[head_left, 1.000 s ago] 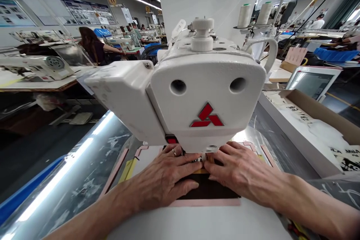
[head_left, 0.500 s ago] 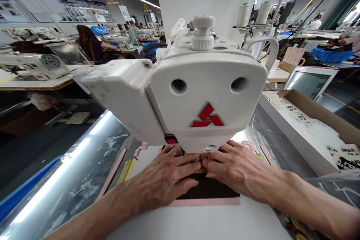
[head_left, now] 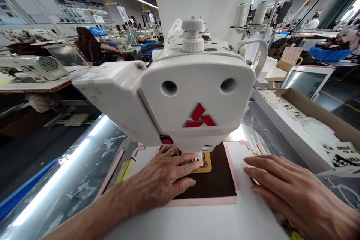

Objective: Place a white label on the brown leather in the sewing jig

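A white sewing machine head [head_left: 191,93] with a red three-diamond logo fills the middle. Under it lies a dark brown fabric piece [head_left: 216,182] in a pink-edged opening of a white template [head_left: 197,221]. A small white printed label [head_left: 194,160] sits on a yellow frame [head_left: 207,165] on the fabric. My left hand [head_left: 165,180], a ring on one finger, lies flat with fingers stretched, pressing the label and the fabric. My right hand [head_left: 284,191] rests open on the template to the right of the fabric, fingers spread, holding nothing.
A cardboard box [head_left: 317,120] with several white printed labels stands at the right, a screen [head_left: 306,82] behind it. Two thread cones [head_left: 250,15] stand behind the machine. A shiny metal surface [head_left: 73,180] runs at the left. A person [head_left: 90,47] sits at a machine far left.
My right hand has left the label and moved right onto the template. The brown fabric and label now show. My left hand has stayed on the label.
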`<state>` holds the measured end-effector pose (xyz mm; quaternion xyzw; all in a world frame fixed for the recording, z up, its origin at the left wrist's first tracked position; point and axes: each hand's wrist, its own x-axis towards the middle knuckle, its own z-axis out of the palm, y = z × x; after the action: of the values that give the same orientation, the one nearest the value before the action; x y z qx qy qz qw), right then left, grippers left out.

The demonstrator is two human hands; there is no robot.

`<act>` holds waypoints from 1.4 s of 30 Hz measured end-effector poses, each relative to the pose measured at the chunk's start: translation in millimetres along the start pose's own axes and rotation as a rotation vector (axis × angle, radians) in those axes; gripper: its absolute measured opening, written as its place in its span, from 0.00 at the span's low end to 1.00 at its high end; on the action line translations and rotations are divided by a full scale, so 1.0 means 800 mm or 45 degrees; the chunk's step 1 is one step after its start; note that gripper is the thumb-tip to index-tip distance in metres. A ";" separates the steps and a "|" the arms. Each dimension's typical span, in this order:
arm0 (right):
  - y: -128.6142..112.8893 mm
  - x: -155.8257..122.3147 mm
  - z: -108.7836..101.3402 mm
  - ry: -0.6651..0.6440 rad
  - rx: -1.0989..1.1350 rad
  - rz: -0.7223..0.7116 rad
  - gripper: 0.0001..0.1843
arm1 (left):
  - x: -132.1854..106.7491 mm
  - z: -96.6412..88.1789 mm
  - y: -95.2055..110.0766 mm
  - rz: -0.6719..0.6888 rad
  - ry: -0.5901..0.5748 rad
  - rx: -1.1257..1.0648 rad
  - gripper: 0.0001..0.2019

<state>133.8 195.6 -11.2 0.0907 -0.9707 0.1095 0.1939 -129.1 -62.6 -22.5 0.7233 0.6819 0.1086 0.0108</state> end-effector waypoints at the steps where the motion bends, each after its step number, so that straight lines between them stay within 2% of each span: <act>1: 0.004 -0.008 0.001 0.016 -0.007 0.021 0.15 | 0.000 0.000 0.000 0.001 -0.010 0.007 0.19; 7: 0.011 -0.022 0.016 -0.036 0.003 0.141 0.15 | 0.001 -0.003 0.001 -0.013 -0.066 0.052 0.19; 18: 0.012 -0.015 0.017 0.028 -0.019 0.116 0.14 | 0.002 -0.008 0.006 -0.018 -0.054 0.041 0.21; 24: 0.013 -0.016 0.015 -0.026 -0.012 0.143 0.14 | 0.003 -0.009 0.006 -0.005 -0.052 0.061 0.21; 36: 0.014 -0.012 0.016 0.019 -0.054 0.153 0.13 | 0.002 -0.007 0.002 0.007 -0.090 0.063 0.22; 42: 0.020 -0.018 0.014 -0.049 -0.020 0.209 0.13 | 0.000 -0.004 0.001 0.000 -0.126 0.094 0.23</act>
<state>139.5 210.1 -30.4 0.0114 -0.9792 0.1156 0.1663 -128.8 -63.0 -19.3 0.7278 0.6839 0.0474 0.0177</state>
